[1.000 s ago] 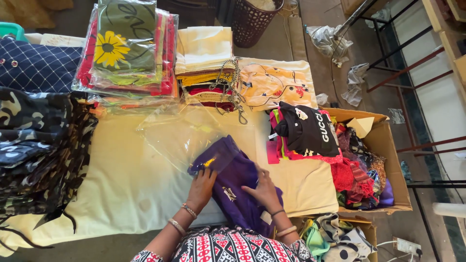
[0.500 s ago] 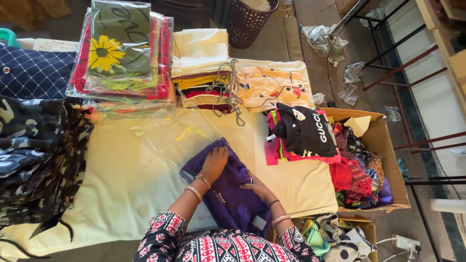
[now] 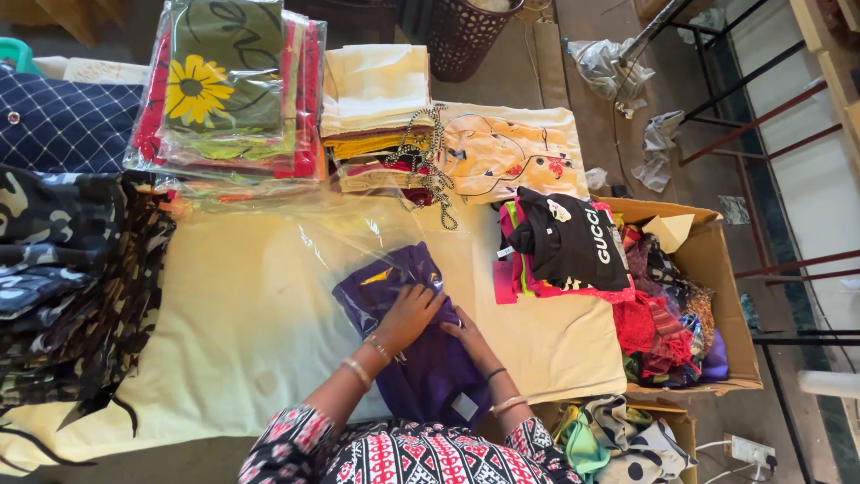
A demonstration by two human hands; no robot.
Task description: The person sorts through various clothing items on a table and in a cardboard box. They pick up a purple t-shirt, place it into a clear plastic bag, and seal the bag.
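Purple garment pressed flat under both hands at table centre.

The left hand [image 3: 410, 314] is laid palm-down on the purple garment [image 3: 421, 358], fingers extended and slightly spread; nothing is gripped. The right hand [image 3: 461, 330] is set just beside it at 3 o'clock, fingers flattened on the same cloth. A clear plastic bag [image 3: 358, 242] is seen over the garment's upper end. The cream table cover [image 3: 242, 341] lies beneath. A cardboard box [image 3: 717, 269] of clothes is placed at 3 o'clock; packaged stacks [image 3: 228, 90] are located at 11 o'clock.
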